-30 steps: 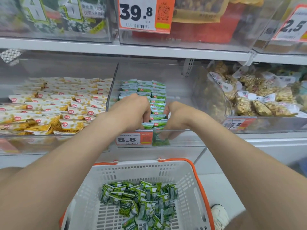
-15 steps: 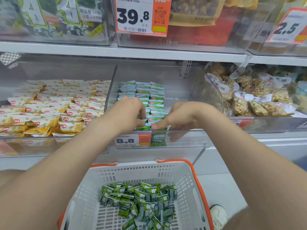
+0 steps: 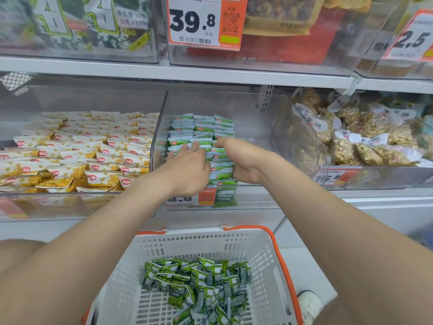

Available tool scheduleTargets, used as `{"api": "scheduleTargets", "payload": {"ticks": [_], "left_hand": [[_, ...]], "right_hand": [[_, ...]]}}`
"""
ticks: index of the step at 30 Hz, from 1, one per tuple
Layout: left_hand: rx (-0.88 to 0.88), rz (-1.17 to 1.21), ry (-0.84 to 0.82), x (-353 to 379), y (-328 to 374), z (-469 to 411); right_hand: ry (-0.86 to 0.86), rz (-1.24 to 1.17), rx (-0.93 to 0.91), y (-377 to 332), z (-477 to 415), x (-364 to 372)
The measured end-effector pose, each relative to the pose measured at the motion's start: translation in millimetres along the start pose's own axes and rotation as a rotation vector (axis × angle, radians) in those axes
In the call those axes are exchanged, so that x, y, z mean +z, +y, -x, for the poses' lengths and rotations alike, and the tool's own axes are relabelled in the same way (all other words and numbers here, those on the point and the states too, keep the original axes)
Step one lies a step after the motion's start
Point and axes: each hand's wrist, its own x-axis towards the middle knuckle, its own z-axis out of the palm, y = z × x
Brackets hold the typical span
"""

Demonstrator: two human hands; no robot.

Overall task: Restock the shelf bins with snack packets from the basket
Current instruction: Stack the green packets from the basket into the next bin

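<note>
L hand (image 3: 187, 168), fingers (image 3: 194, 147) spread, flat on green packets (image 3: 203, 127), R hand (image 3: 244, 160) w/ fingers pressed together at row's right edge (bare bin (image 3: 255, 139) floor beyond); yellow packets (image 3: 93, 148) past left divider (image 3: 157, 137).

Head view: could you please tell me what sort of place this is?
Most likely a shop's snack aisle: price tags on clear shelf bins, rows of green snack packets, and a white shopping basket below.

A shop; price tags (image 3: 194, 22) on clear snack bins (image 3: 254, 127); shopping basket (image 3: 201, 242)
</note>
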Motion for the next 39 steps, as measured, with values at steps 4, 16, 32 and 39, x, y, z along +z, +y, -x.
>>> {"api": "scheduleTargets", "payload": {"ticks": [4, 16, 32, 39], "left_hand": [[0.059, 0.046, 0.167, 3.5, 0.6, 4.3], [0.365, -0.053, 0.551, -7.4, 21.0, 104.1], [-0.080, -0.357, -0.539, 194.8, -88.8, 56.0], [-0.346, 0.003, -0.457, 299.7, -155.4, 68.0]], "right_hand": [[0.188, 0.352, -0.042, -2.7, 14.7, -14.9], [0.271, 1.051, -0.525, 42.5, 128.9, 3.9], [-0.248, 1.650, -0.320, 153.2, 90.9, 49.9], [-0.364, 1.714, -0.313, 169.6, 48.7, 63.9]]}}
